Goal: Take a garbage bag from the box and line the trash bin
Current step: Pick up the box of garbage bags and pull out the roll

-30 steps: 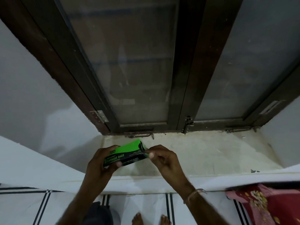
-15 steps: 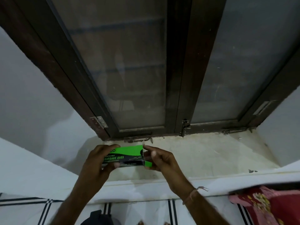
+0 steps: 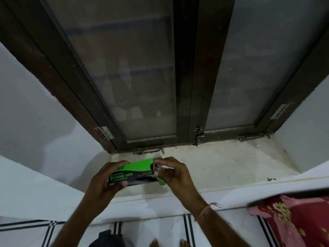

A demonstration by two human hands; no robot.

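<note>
A small green and black box (image 3: 137,172) printed "GARBAGE BAGS" is held level over the window sill. My left hand (image 3: 105,180) wraps its left end, thumb underneath. My right hand (image 3: 173,173) pinches the box's right end, where a green flap (image 3: 161,181) hangs open below my fingers. No bag shows outside the box. A dark rounded object (image 3: 108,238) at the bottom edge, below my arms, may be the trash bin; too little of it shows to tell.
The pale stone window sill (image 3: 222,163) lies under the box, backed by a dark wooden window frame (image 3: 183,86) with closed panes. A red floral cloth (image 3: 292,220) hangs at lower right. White tiled floor with black stripes (image 3: 187,227) and my toes are below.
The box has stayed in both hands over the sill and tilted to level. My right fingers shifted on its right end, and the green end flap now hangs open.
</note>
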